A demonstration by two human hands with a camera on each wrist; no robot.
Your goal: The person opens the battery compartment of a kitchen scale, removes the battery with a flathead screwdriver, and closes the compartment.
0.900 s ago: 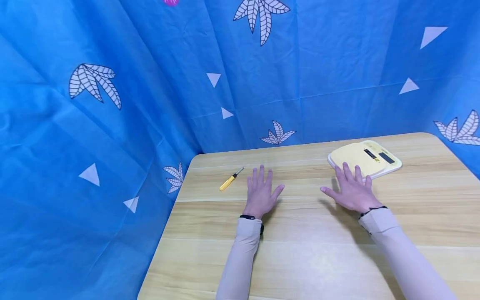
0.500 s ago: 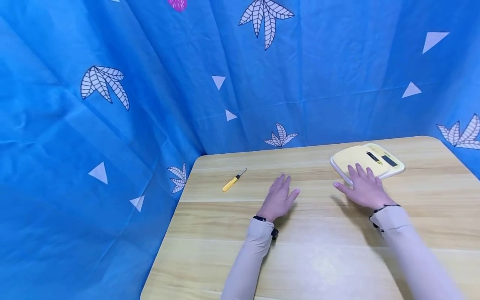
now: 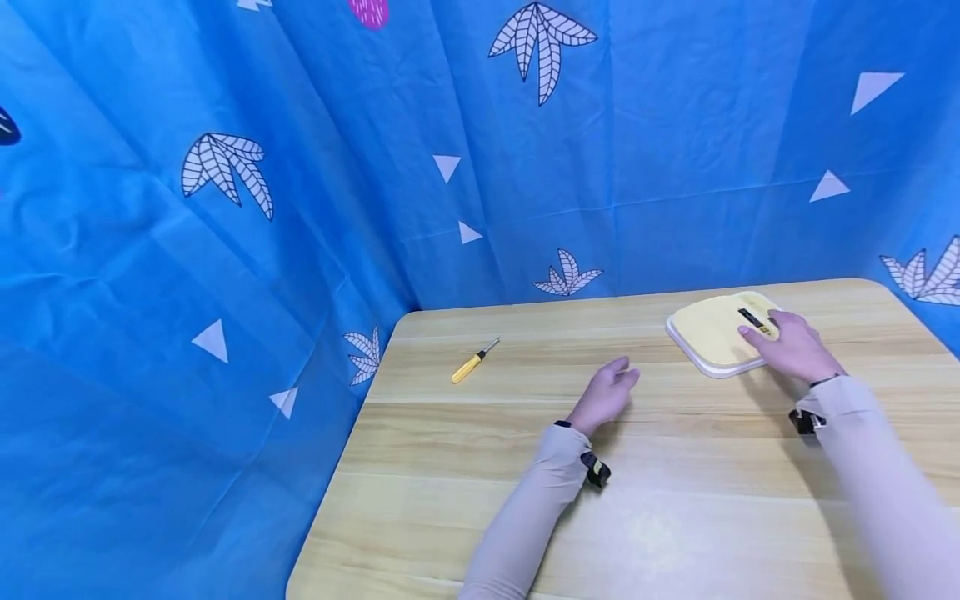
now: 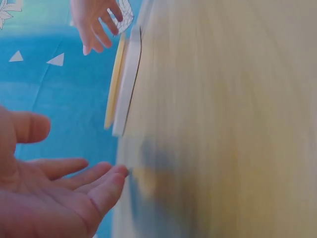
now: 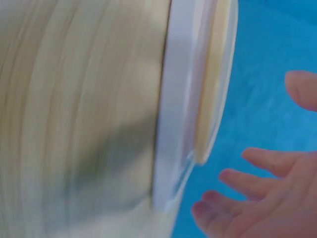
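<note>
Against blue drapes, on a wooden table [image 3: 675, 500]: right hand [image 3: 793, 348], fingers loosely spread, over the yellow scale [image 3: 712, 335] at far right; left hand [image 3: 603, 397] relaxed, empty, mid-table; screwdriver [image 3: 474, 362] far left.

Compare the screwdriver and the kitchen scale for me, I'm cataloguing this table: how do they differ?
The screwdriver is small and slender, lying untouched near the table's left side; the scale is broad and flat, with the right hand over it. The left hand holds nothing. Both are yellow and lie on the wooden table.
</note>
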